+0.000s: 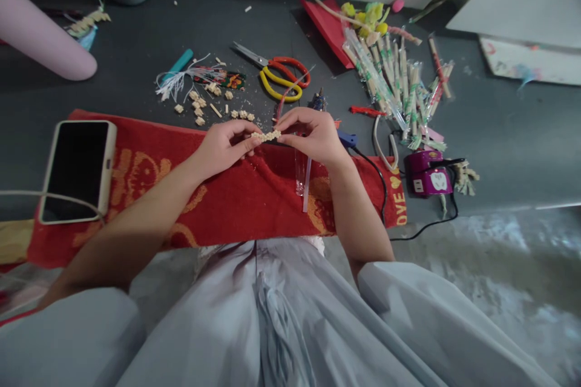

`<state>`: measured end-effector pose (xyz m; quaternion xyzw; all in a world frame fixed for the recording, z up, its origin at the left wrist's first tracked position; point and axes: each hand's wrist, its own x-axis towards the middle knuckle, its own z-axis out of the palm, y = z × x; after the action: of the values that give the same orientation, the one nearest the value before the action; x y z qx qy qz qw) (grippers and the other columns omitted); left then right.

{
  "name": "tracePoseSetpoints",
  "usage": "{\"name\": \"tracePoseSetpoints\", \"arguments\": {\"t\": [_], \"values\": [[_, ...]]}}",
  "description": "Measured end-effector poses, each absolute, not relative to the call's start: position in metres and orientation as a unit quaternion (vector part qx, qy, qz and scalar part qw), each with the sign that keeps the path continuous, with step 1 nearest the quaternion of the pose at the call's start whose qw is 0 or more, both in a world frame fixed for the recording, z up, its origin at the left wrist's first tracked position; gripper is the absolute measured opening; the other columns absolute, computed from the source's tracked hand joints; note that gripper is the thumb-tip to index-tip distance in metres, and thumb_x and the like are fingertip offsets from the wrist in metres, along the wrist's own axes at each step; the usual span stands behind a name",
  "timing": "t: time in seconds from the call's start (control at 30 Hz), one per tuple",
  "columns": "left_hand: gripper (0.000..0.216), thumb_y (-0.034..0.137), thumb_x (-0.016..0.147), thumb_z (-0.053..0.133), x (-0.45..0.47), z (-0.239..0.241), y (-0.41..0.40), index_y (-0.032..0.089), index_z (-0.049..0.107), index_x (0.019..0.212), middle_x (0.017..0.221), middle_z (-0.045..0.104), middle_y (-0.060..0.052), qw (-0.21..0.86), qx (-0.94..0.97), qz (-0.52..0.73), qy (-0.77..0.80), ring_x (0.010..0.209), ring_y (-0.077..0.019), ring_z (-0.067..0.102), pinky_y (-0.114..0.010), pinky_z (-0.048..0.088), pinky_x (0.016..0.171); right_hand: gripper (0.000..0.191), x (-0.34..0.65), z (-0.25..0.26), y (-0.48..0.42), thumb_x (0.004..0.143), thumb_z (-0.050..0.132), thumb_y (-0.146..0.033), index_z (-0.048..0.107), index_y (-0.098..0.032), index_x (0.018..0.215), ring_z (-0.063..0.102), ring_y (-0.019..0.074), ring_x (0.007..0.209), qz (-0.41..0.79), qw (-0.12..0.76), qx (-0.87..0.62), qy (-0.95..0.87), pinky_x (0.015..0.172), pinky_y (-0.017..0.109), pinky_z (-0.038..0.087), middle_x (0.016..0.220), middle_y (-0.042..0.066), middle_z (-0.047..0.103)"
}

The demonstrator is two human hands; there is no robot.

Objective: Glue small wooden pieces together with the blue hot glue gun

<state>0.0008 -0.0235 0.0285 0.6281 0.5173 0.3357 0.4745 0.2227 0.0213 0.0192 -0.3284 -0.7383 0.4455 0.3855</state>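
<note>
A short strip of small pale knobbly pieces (267, 136) is stretched between my hands, above the far edge of the red towel (236, 199). My left hand (227, 144) pinches its left end between thumb and fingers. At its right end, the fingertips of my right hand (315, 134) are closed on it. More pale knobbly pieces (198, 103) lie loose on the table just beyond my left hand. Past my right hand are scissors (284, 75) with one red and one yellow handle loop. A clear glue stick (307, 184) shows below my right hand.
A phone (77, 169) with a cable across it lies on the towel's left end. Bundled sticks in clear wrappers (394, 78) cover the back right. A purple power adapter (429, 174) with a black cord sits at the right. White threads (186, 77) lie at the back left.
</note>
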Motion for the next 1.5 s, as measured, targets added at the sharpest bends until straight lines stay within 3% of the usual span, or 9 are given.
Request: {"name": "tracePoseSetpoints", "arguments": {"t": [0.23,0.57,1.5], "values": [[0.047,0.059,0.081,0.068,-0.0015,0.0250,-0.0209,0.015,0.070,0.098,0.072,0.068,-0.003,0.465,0.648,0.329,0.505,0.062,-0.0120,0.063,-0.021,0.051,0.057,0.012,0.2237,0.0188,0.0217,0.076,0.077,-0.025,0.074,-0.017,0.084,0.067,0.0142,0.082,0.438,0.389,-0.325,-0.743,0.077,0.030,0.056,0.089,0.004,0.073],[0.060,0.069,0.083,0.061,-0.0026,0.0217,-0.0204,0.013,0.069,0.103,0.074,0.070,-0.004,0.439,0.674,0.320,0.500,0.062,-0.0131,0.065,-0.023,0.052,0.056,0.019,0.2237,0.0193,0.0215,0.079,0.076,-0.035,0.072,-0.018,0.087,0.066,0.0138,0.082,0.440,0.364,-0.337,-0.749,0.078,0.030,0.057,0.090,0.003,0.071],[0.052,0.065,0.082,0.065,-0.0021,0.0199,-0.0201,0.015,0.068,0.098,0.074,0.071,-0.003,0.445,0.670,0.333,0.492,0.061,-0.0121,0.064,-0.024,0.052,0.061,0.016,0.2222,0.0189,0.0202,0.077,0.075,-0.030,0.072,-0.017,0.085,0.064,0.0116,0.074,0.440,0.386,-0.330,-0.741,0.071,0.027,0.055,0.084,0.002,0.072]]}}
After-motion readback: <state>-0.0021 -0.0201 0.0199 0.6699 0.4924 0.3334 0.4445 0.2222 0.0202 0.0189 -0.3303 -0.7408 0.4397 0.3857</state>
